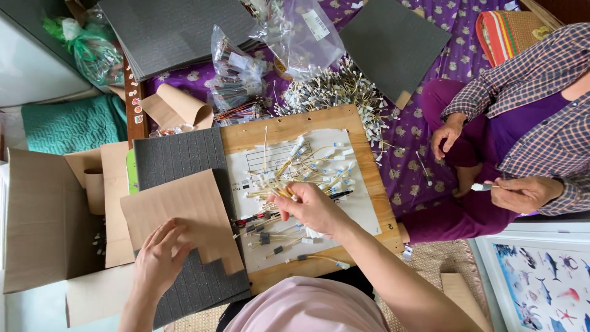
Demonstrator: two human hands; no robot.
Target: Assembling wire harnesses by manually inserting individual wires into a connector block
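**Cardboard on the left, wire bundle on the right**

Left hand lies open and flat on the cardboard sheet over grey foam, around 8 o'clock. Right hand pinches a bunch of yellow wires above the wooden board, dead centre. At 3 o'clock, a co-worker's hand holds a small white piece.

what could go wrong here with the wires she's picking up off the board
The right hand pinches one bundle of yellow wires out of a crossed heap on the wooden board, so neighbours may snag and get dragged along. Loose wires near the board's front edge might slide off. The left hand presses cardboard onto the grey foam sheet; it may shift.
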